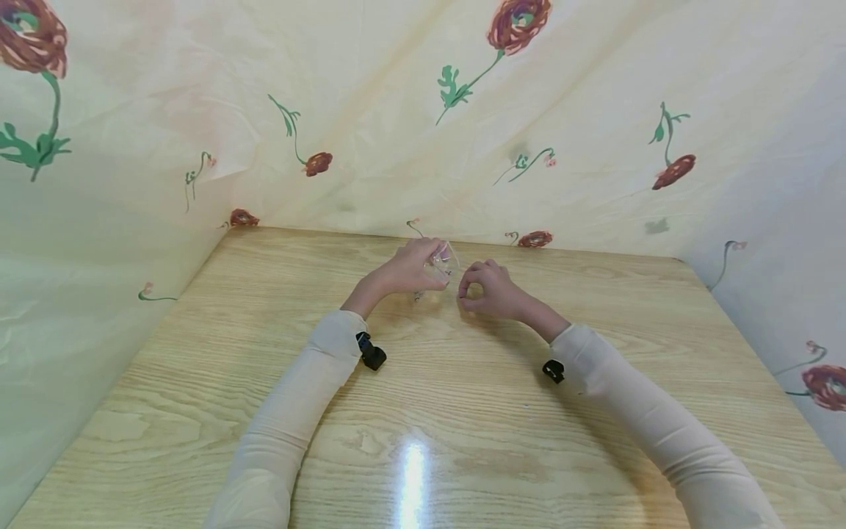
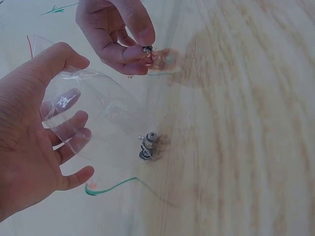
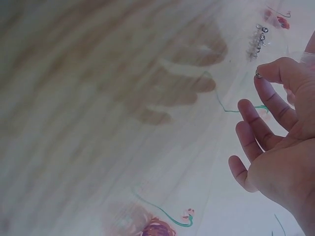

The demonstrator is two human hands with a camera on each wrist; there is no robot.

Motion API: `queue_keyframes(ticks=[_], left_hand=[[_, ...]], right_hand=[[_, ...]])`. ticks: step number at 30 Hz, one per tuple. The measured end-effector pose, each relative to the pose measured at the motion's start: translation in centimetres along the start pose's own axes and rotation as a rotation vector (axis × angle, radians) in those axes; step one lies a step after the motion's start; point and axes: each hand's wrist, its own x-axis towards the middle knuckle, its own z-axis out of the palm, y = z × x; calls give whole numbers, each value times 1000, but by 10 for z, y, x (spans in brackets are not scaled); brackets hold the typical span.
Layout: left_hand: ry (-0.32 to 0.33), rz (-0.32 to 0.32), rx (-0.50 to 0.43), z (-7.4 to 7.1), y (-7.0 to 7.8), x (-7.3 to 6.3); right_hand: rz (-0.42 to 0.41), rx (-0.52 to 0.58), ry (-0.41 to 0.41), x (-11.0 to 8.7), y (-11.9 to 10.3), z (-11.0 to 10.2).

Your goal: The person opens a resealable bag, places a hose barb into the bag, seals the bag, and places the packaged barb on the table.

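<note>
My left hand (image 1: 408,269) holds a clear plastic bag (image 2: 110,101) near the back of the table. In the left wrist view the thumb lies over the near side of the bag and the fingers show through the film. Several small metal fittings with dark rings (image 2: 148,145) are gathered at the bag's low corner. To its right, my right hand (image 1: 494,291) pinches one small metal piece with a dark ring (image 2: 147,49) between thumb and index finger. The other fingers of that hand are loosely bent in the right wrist view.
A pale wood-grain table (image 1: 463,455) lies under both arms, with glare near its front. Cream cloth with red flowers (image 1: 396,147) hangs along the back and sides. Each wrist wears a black strap-mounted device (image 1: 371,355).
</note>
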Motion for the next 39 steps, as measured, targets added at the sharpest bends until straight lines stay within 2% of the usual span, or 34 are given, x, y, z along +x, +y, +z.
queue_keyframes(ticks=[9,17,31,39], left_hand=[[-6,-14,-1,0,0,-1],[0,4,-22,0,-1,-1],[11,12,-2,0,-1,-1],[14,20,-10,1,-2,0]], right_hand=[[-7,1,18,0,1,1],[0,19,40,-1,0,-2],[8,41,79,1,2,-3],[-23,35,122,2,1,-5]])
